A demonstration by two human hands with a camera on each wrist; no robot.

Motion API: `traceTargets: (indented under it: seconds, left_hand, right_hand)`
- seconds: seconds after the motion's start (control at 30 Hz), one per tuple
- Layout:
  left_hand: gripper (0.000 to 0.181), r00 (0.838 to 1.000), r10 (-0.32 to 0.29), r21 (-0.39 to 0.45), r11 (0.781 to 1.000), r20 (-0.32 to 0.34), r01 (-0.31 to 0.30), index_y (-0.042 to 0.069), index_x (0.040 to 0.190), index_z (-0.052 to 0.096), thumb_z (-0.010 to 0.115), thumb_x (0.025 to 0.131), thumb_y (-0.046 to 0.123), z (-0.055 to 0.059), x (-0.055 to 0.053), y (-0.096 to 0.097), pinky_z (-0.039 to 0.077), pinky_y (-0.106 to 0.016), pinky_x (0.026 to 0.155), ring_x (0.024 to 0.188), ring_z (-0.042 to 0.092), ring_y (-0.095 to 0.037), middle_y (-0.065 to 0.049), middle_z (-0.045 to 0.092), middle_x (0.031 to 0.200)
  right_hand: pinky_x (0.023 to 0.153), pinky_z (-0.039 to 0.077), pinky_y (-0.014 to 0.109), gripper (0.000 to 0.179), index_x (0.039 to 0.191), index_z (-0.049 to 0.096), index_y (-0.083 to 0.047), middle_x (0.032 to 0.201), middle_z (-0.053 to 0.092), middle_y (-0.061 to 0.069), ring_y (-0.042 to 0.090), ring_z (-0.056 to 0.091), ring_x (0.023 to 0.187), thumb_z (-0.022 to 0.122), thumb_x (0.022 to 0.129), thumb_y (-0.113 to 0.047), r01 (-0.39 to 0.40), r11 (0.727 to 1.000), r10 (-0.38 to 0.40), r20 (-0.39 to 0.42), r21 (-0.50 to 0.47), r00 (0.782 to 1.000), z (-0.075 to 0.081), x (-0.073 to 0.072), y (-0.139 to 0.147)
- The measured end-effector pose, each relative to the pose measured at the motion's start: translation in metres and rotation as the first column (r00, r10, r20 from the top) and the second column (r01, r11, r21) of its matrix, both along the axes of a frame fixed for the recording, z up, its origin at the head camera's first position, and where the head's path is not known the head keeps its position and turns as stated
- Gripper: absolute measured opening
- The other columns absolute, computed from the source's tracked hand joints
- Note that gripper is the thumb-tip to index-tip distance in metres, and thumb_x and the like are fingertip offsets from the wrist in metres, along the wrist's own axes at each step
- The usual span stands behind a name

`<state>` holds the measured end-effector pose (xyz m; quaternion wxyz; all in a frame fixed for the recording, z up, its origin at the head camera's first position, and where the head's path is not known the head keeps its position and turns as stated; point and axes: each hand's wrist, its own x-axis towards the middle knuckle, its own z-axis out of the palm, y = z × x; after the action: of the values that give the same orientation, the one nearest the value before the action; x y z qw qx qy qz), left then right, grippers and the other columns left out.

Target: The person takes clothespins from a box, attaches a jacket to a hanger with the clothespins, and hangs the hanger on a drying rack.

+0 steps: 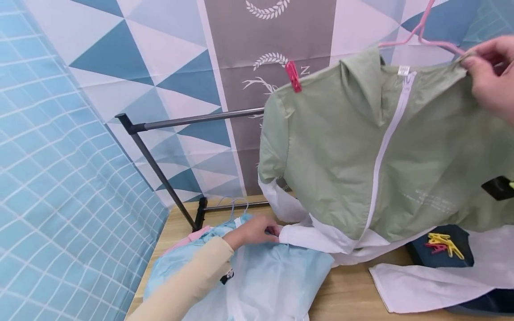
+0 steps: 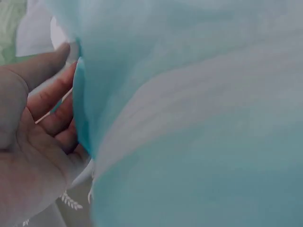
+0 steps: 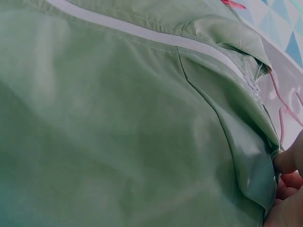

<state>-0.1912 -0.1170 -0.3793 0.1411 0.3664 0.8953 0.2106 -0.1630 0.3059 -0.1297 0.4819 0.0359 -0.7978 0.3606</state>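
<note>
A green jacket (image 1: 329,133) with a white zip and white lower parts hangs on a pink hanger (image 1: 425,38). My right hand (image 1: 491,73) pinches its neckline at the upper right, beside the hanger; in the right wrist view those fingers (image 3: 289,163) press the green cloth. A red clothespin (image 1: 293,76) grips the jacket's other shoulder. My left hand (image 1: 257,229) is over a light blue jacket (image 1: 277,267), beside the white end (image 1: 307,236) of the green jacket. In the left wrist view its thumb is extended and the other fingertips are partly hidden at the blue cloth's edge.
A dark metal clothes rack (image 1: 192,119) stands behind the jackets. Yellow clothespins (image 1: 449,245) and a red one lie on something dark blue at the right. Pink cloth (image 1: 188,238) shows beside the blue jacket, on the wooden surface (image 1: 341,285).
</note>
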Motion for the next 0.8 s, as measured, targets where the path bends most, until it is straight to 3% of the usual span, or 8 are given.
traceTargets:
  seconds: [0.07, 0.17, 0.3, 0.4, 0.47, 0.63, 0.73, 0.8]
  left_hand:
    - [0.006, 0.999, -0.019, -0.001, 1.000, -0.041, 0.019, 0.008, 0.085, 0.068, 0.071, 0.087, 0.014, -0.005, 0.002, 0.003, 0.047, -0.017, 0.071, 0.074, 0.056, -0.007, 0.000, 0.066, 0.081]
    - [0.009, 0.996, -0.015, -0.024, 1.000, -0.086, 0.013, 0.010, 0.080, 0.064, 0.070, 0.087, 0.011, -0.011, 0.003, 0.006, 0.039, -0.015, 0.064, 0.066, 0.047, -0.004, 0.003, 0.058, 0.072]
    - [0.009, 0.993, -0.007, -0.032, 0.999, -0.116, 0.003, 0.012, 0.082, 0.064, 0.066, 0.087, 0.005, -0.011, 0.003, 0.008, 0.038, -0.016, 0.062, 0.064, 0.044, -0.003, 0.005, 0.055, 0.071]
    - [0.012, 0.994, -0.023, -0.048, 0.999, -0.110, 0.018, 0.012, 0.086, 0.067, 0.063, 0.086, 0.001, -0.011, 0.003, 0.009, 0.038, -0.015, 0.062, 0.064, 0.044, -0.002, 0.005, 0.057, 0.072]
    - [0.015, 0.994, -0.041, -0.056, 0.998, -0.106, 0.035, 0.012, 0.086, 0.069, 0.062, 0.085, -0.001, -0.010, 0.002, 0.009, 0.037, -0.015, 0.060, 0.063, 0.043, -0.001, 0.003, 0.059, 0.072]
    - [0.020, 0.998, -0.009, -0.044, 0.999, -0.064, 0.006, 0.011, 0.082, 0.074, 0.058, 0.087, 0.000, -0.007, 0.002, 0.013, 0.037, -0.015, 0.058, 0.059, 0.043, -0.001, -0.002, 0.070, 0.080]
    - [0.023, 0.998, 0.058, -0.054, 0.997, -0.034, -0.059, 0.012, 0.082, 0.075, 0.054, 0.091, 0.005, -0.005, 0.002, 0.013, 0.040, -0.016, 0.060, 0.060, 0.046, -0.002, 0.001, 0.071, 0.087]
    - [0.023, 0.996, 0.086, -0.071, 0.994, -0.024, -0.088, 0.013, 0.082, 0.074, 0.054, 0.093, 0.008, -0.004, 0.002, 0.013, 0.041, -0.017, 0.061, 0.061, 0.047, -0.002, 0.002, 0.068, 0.083]
  right_hand:
    - [0.056, 0.027, 0.002, 0.037, 0.077, 0.048, -0.048, 0.069, 0.041, -0.036, -0.015, 0.035, 0.060, 0.056, 0.094, -0.016, -0.014, 0.997, 0.010, 0.045, 0.073, 0.999, -0.007, 0.006, -0.002]
    - [0.050, 0.027, 0.004, 0.017, 0.083, 0.067, -0.025, 0.064, 0.038, -0.039, -0.015, 0.034, 0.056, 0.057, 0.094, -0.017, 0.004, 0.985, -0.032, 0.160, 0.175, 0.987, -0.015, 0.014, -0.010]
    - [0.049, 0.024, 0.008, 0.022, 0.097, 0.068, 0.006, 0.059, 0.056, -0.016, -0.021, 0.026, 0.052, 0.059, 0.092, -0.014, 0.065, 0.940, -0.128, 0.170, 0.334, 0.977, -0.034, 0.015, -0.018]
    - [0.051, 0.023, 0.010, 0.018, 0.092, 0.068, 0.006, 0.068, 0.064, 0.017, -0.022, 0.024, 0.052, 0.060, 0.089, -0.010, 0.049, 0.931, -0.113, 0.158, 0.363, 0.981, -0.056, 0.011, -0.018]
    - [0.052, 0.024, 0.012, 0.017, 0.091, 0.069, 0.004, 0.061, 0.061, -0.001, -0.021, 0.025, 0.052, 0.061, 0.088, -0.010, 0.027, 0.934, -0.096, 0.177, 0.357, 0.979, -0.068, 0.009, -0.018]
    - [0.052, 0.026, 0.014, 0.015, 0.093, 0.069, 0.001, 0.061, 0.058, -0.008, -0.016, 0.030, 0.053, 0.061, 0.090, -0.012, -0.031, 0.941, -0.055, 0.244, 0.336, 0.968, -0.088, 0.003, -0.016]
    - [0.052, 0.026, 0.013, 0.015, 0.094, 0.069, 0.001, 0.073, 0.065, 0.019, -0.015, 0.031, 0.054, 0.061, 0.090, -0.011, -0.045, 0.937, -0.052, 0.267, 0.345, 0.962, -0.095, -0.001, -0.017]
    - [0.053, 0.026, 0.014, 0.015, 0.094, 0.069, 0.002, 0.079, 0.066, 0.024, -0.016, 0.030, 0.055, 0.062, 0.090, -0.010, -0.044, 0.935, -0.058, 0.275, 0.352, 0.960, -0.099, -0.004, -0.017]
